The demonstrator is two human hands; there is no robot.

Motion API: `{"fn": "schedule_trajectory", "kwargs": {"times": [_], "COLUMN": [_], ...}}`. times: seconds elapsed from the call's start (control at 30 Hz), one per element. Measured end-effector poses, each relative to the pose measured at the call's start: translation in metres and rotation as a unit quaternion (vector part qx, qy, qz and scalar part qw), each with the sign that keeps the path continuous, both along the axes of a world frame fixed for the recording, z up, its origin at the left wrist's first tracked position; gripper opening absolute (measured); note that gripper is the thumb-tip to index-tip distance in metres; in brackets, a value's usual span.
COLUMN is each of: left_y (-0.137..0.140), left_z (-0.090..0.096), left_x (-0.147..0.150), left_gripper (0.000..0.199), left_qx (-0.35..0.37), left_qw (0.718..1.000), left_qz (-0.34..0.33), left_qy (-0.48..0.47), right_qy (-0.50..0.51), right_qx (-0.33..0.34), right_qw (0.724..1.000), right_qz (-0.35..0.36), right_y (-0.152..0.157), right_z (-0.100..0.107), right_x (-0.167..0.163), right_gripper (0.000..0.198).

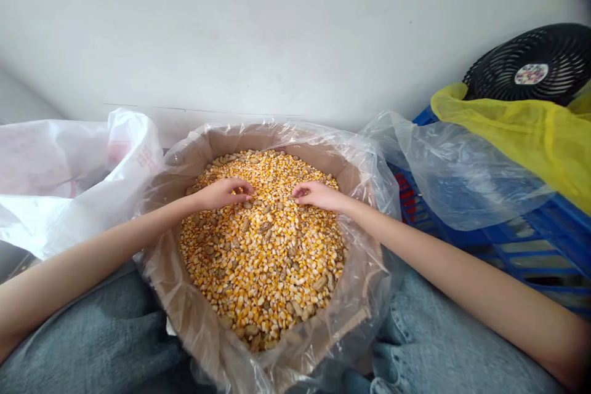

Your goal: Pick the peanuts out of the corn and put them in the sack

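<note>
A large carton [360,301] lined with clear plastic stands between my knees. It holds a heap of yellow and white corn kernels [258,265] with whole peanuts [319,283] mixed in. My left hand [227,193] is over the left back part of the heap, fingers loosely curled and a gap showing between thumb and fingers. Mirroring it, my right hand [316,194] rests at the right back part, its bent fingers touching or just above the kernels. Nothing can be made out in either hand. A peanut [265,227] lies on the corn between and nearer than the hands.
At left is a white plastic sack [78,178]. On the right stand blue plastic crates [517,231], partly covered by a clear plastic sheet [462,166] and a yellow mesh bag [521,129]. A black fan [503,68] sits behind them. A white wall [258,31] rises behind the carton.
</note>
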State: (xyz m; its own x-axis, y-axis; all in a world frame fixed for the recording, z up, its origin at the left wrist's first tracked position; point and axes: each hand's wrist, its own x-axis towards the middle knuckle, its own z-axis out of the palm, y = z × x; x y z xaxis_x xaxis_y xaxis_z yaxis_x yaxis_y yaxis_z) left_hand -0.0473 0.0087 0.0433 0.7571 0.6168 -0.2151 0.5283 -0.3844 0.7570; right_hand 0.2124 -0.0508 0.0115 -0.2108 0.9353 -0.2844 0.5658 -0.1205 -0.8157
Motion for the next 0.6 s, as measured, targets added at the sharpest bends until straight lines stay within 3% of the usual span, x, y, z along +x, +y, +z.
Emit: {"fn": "schedule_trajectory", "kwargs": {"times": [0.13,0.3,0.4,0.5,0.6], "left_y": [-0.01,-0.019,-0.018,-0.012,-0.004], "left_z": [0.0,-0.008,-0.01,-0.009,-0.006], "left_x": [0.008,0.016,0.018,0.016,0.012], "left_gripper": [0.026,0.026,0.026,0.025,0.025], "left_qx": [0.019,0.105,0.099,-0.021,-0.206], "left_qw": [0.998,0.994,0.994,0.988,0.934], "left_qz": [-0.058,-0.009,0.037,0.14,0.221], "left_qy": [0.033,0.038,0.015,-0.062,-0.193], "right_qy": [-0.042,-0.105,-0.101,-0.016,0.155], "right_qx": [0.005,0.065,0.08,0.042,-0.047], "right_qw": [0.999,0.992,0.992,0.998,0.98], "right_qz": [0.023,0.032,0.011,-0.05,-0.119], "right_y": [-0.004,-0.007,-0.007,-0.005,-0.004], "right_z": [-0.002,-0.003,-0.004,-0.003,0.004], "right_x": [-0.003,-0.01,-0.011,-0.011,-0.012], "right_gripper": [0.017,0.01,0.006,0.012,0.017]}}
